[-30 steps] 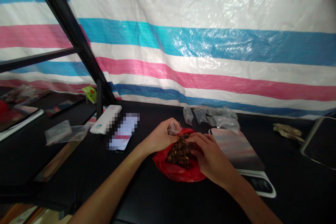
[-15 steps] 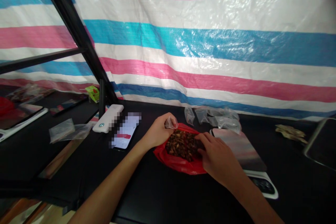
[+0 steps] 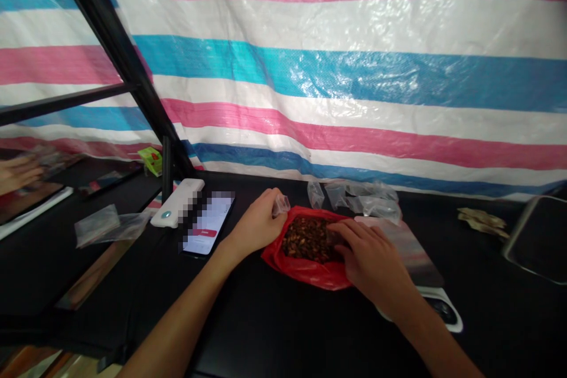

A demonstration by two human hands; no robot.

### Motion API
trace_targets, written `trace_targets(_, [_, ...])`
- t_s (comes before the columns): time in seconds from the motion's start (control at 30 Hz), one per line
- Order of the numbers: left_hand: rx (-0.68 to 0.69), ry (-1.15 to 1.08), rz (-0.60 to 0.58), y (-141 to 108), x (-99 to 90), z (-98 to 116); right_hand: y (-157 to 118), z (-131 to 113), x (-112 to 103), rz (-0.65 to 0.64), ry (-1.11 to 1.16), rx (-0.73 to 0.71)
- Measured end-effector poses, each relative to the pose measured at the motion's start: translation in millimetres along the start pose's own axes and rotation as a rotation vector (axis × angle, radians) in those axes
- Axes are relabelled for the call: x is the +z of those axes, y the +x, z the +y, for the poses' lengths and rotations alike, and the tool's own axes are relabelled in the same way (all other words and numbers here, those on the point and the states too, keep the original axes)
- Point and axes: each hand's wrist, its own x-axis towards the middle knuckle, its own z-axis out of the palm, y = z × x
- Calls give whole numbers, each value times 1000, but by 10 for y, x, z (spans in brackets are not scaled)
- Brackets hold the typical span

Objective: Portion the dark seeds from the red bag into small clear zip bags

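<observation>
My left hand (image 3: pixel 256 227) is shut on a small transparent plastic bag (image 3: pixel 280 205), just beyond the upper left rim of a red plastic bag (image 3: pixel 301 267). Inside the red bag lies a heap of dark brown dried pieces (image 3: pixel 308 240). My right hand (image 3: pixel 372 258) rests on the bag's right side, its fingertips at the edge of the heap. Whether those fingers have pinched any pieces is hidden.
A lit smartphone (image 3: pixel 207 225) and a white power bank (image 3: pixel 176 207) lie left of my hands on the black table (image 3: pixel 248 336). Several transparent bags (image 3: pixel 363 196) lie beyond. A flat reflective slab (image 3: pixel 398 240) sits right. A hand (image 3: pixel 18 172) shows far left, possibly a reflection.
The red bag's mouth has spread wider and the heap lies more exposed. My left hand has moved up and left with the small bag. My right hand has drawn toward the heap's right edge.
</observation>
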Motion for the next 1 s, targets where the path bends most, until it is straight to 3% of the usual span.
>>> trace_targets(0.2, [-246, -138, -365, -66, -108, -43, 37, -169, -22, -28, 222, -97])
trace_targets(0.33, [-255, -385, -425, -54, -76, 27, 35, -255, 30, -58, 248, -84])
trace_targets(0.53, [-316, -444, -363, -27, -60, 89, 32, -312, 133, -29, 240, -55])
trace_targets(0.77, [-369, -407, -389, -13, -23, 47, 41, -381, 180, 2, 396, 58])
trace_targets(1.0, [-24, -205, 9, 63, -33, 51, 38, -388, 164, 28, 498, 152])
